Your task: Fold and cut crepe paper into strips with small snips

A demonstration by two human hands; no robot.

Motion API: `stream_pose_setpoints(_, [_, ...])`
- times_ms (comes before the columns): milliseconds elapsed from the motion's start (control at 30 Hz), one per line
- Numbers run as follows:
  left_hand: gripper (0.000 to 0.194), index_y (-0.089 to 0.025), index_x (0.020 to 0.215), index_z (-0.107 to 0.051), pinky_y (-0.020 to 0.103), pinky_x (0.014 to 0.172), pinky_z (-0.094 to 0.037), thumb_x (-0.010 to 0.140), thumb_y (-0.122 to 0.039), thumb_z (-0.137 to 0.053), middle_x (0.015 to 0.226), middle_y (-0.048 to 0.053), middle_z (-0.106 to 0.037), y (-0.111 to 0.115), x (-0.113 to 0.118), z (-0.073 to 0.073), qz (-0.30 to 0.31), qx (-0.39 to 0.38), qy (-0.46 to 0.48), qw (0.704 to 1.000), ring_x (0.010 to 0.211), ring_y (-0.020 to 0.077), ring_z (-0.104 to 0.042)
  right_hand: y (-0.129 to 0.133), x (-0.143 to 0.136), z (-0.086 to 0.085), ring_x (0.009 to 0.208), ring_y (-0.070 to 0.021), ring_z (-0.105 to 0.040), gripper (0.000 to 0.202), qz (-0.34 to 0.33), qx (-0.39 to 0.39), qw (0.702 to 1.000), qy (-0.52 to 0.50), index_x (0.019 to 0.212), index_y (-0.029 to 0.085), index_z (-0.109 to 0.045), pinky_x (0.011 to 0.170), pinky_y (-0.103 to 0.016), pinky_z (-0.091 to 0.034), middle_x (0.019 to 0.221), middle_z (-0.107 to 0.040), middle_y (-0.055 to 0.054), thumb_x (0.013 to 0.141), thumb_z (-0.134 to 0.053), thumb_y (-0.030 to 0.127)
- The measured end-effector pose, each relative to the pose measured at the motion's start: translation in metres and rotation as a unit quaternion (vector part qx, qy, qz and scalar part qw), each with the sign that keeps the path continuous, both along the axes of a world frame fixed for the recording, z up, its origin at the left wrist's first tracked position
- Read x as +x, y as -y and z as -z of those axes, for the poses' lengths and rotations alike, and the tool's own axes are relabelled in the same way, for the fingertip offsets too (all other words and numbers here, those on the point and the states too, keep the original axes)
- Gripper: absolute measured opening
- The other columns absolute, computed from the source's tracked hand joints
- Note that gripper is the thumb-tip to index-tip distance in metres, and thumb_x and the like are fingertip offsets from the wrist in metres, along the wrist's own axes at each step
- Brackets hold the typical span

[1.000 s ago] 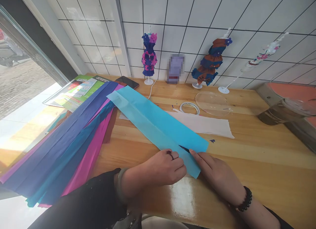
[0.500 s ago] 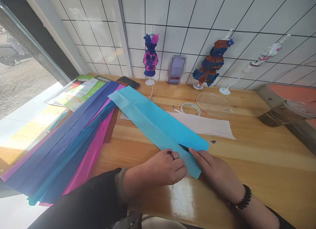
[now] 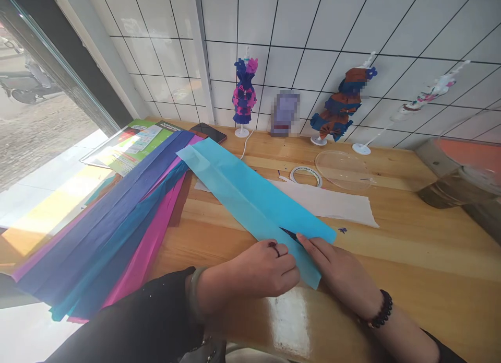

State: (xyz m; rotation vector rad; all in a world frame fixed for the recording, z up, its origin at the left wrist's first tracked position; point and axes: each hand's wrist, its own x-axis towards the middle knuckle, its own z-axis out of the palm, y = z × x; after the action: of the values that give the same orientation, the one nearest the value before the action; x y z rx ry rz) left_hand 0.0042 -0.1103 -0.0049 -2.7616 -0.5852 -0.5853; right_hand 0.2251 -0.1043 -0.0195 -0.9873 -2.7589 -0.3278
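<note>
A long folded strip of light blue tissue paper point(image 3: 250, 196) lies diagonally on the wooden table point(image 3: 410, 258). My left hand point(image 3: 260, 271), with a ring on one finger, pinches the strip's near end from the left. My right hand point(image 3: 336, 271), with a black bead bracelet at the wrist, presses its fingers flat on the near right corner of the same strip. A small dark piece shows on the strip between my two hands; I cannot tell what it is.
A fan of dark blue, teal and pink tissue sheets point(image 3: 117, 222) lies at the left over green booklets point(image 3: 133, 143). A white sheet point(image 3: 332, 203), tape roll point(image 3: 306, 174), clear plastic lid point(image 3: 342, 168), phone point(image 3: 208, 132) and paper-dressed figurines point(image 3: 243, 94) stand toward the tiled wall.
Both hands stay on the near end of the blue strip. The view has shifted slightly, so everything sits a little lower and to the right in the frame.
</note>
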Motion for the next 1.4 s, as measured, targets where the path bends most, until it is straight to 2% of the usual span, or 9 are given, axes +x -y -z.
stream_pose_setpoints(333, [0.015,-0.016,0.070,-0.047,0.028,0.049,-0.030,0.083,-0.011,-0.042,0.062,0.001,-0.043,0.000,0.000,0.002,0.000,-0.009,0.000,1.000,0.059,0.0136,-0.045,0.001,-0.003,-0.002,0.066,-0.0151,-0.058,0.070,-0.001,0.002,1.000,-0.005,0.140,0.009,-0.016,0.054,-0.026,-0.050,0.093,-0.061,-0.012,0.074,-0.034,-0.003])
stream_pose_setpoints(667, [0.013,-0.016,0.072,-0.046,0.028,0.050,-0.030,0.083,-0.011,-0.044,0.063,0.000,-0.043,0.000,0.000,0.002,0.000,-0.010,-0.008,1.000,0.060,0.0139,-0.045,0.000,0.000,0.002,0.068,-0.0152,-0.059,0.065,-0.004,-0.008,1.000,-0.018,0.139,0.010,-0.022,0.055,-0.026,-0.052,0.092,-0.061,-0.012,0.076,-0.034,-0.002])
stream_pose_setpoints(800, [0.010,-0.016,0.075,-0.047,0.027,0.051,-0.032,0.084,-0.012,-0.043,0.066,0.001,-0.044,-0.001,0.000,0.004,-0.001,-0.024,-0.017,1.000,0.063,0.0144,-0.045,0.000,-0.001,0.002,0.071,-0.0153,-0.060,0.065,-0.001,-0.010,1.000,-0.018,0.140,0.010,-0.020,0.059,-0.026,-0.053,0.092,-0.062,-0.011,0.078,-0.034,-0.002])
stream_pose_setpoints(867, [0.008,-0.017,0.078,-0.046,0.028,0.054,-0.034,0.084,-0.013,-0.042,0.070,0.002,-0.045,-0.003,-0.001,0.005,-0.019,-0.040,-0.028,0.999,0.068,0.0156,-0.047,0.000,-0.001,0.001,0.071,-0.0154,-0.060,0.064,0.001,-0.007,1.000,-0.019,0.140,0.011,-0.019,0.059,-0.026,-0.053,0.092,-0.062,-0.011,0.079,-0.034,0.000])
stream_pose_setpoints(1033, [0.004,-0.019,0.081,-0.045,0.031,0.060,-0.037,0.081,-0.015,-0.044,0.076,0.003,-0.045,-0.016,-0.012,0.006,-0.113,-0.080,-0.053,0.989,0.072,0.0180,-0.047,-0.001,0.000,0.003,0.065,-0.0144,-0.059,0.058,0.006,0.000,1.000,-0.014,0.137,0.011,-0.025,0.053,-0.025,-0.051,0.090,-0.061,-0.011,0.080,-0.033,0.002])
stream_pose_setpoints(1133, [0.007,-0.018,0.079,-0.046,0.032,0.063,-0.037,0.077,-0.012,-0.045,0.076,0.003,-0.045,-0.024,-0.020,0.006,-0.141,-0.092,-0.053,0.984,0.074,0.0187,-0.046,-0.002,0.001,0.005,0.064,-0.0138,-0.058,0.056,0.008,0.001,1.000,-0.017,0.136,0.011,-0.029,0.053,-0.024,-0.050,0.088,-0.061,-0.010,0.081,-0.033,0.002])
stream_pose_setpoints(1200, [0.006,-0.018,0.075,-0.046,0.033,0.063,-0.035,0.076,-0.012,-0.046,0.074,0.004,-0.045,-0.028,-0.025,0.007,-0.147,-0.095,-0.057,0.983,0.074,0.0187,-0.045,-0.002,0.001,0.005,0.062,-0.0135,-0.058,0.057,0.006,0.001,1.000,-0.014,0.136,0.011,-0.029,0.052,-0.025,-0.050,0.088,-0.060,-0.009,0.080,-0.032,0.001])
stream_pose_setpoints(1400, [0.011,-0.017,0.066,-0.046,0.032,0.061,-0.032,0.075,-0.012,-0.046,0.070,0.003,-0.044,-0.030,-0.028,0.010,-0.106,-0.094,-0.063,0.988,0.073,0.0174,-0.043,-0.003,-0.001,0.004,0.054,-0.0117,-0.055,0.066,0.020,0.009,1.000,-0.009,0.137,0.012,-0.025,0.047,-0.024,-0.049,0.088,-0.060,-0.008,0.074,-0.032,-0.003])
